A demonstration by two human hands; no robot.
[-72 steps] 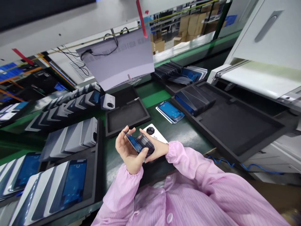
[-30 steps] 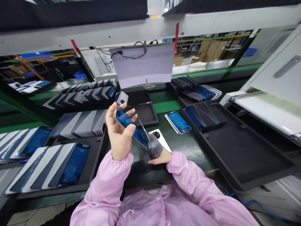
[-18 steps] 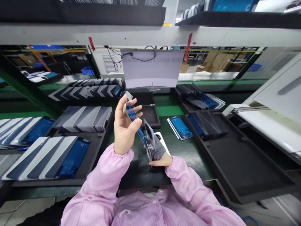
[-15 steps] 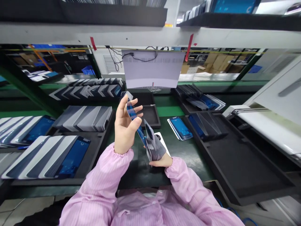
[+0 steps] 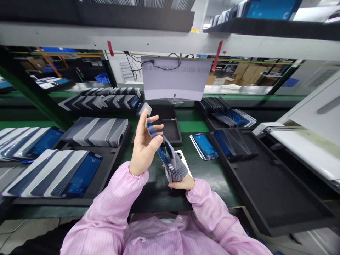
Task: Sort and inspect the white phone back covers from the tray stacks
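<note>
My left hand [image 5: 142,150] pinches a thin blue-faced phone panel [image 5: 151,130] between thumb and index finger, its other fingers stretched past it. The panel stands tilted, and its lower end meets the stack on the right. My right hand [image 5: 183,183] is wrapped round the bottom of a fanned stack of phone panels [image 5: 177,170], with grey edges showing. Partly hidden behind the stack lies a white phone-shaped piece [image 5: 186,161] with a black round mark. To the right, a small pile of blue-faced panels [image 5: 204,144] lies on the dark green bench [image 5: 212,180].
On the left, black trays [image 5: 111,166] hold overlapping rows of panels [image 5: 53,173]. A long black tray [image 5: 276,191] at right has dark panels [image 5: 236,143] at its far end. Behind my hands are another black tray [image 5: 171,131] and a hanging monitor [image 5: 175,79]. A white machine [image 5: 305,141] stands far right.
The view has shifted slightly. My left hand has moved a little right, closer to the stack, with the panel still in its fingers. My right hand holds the stack in the same place.
</note>
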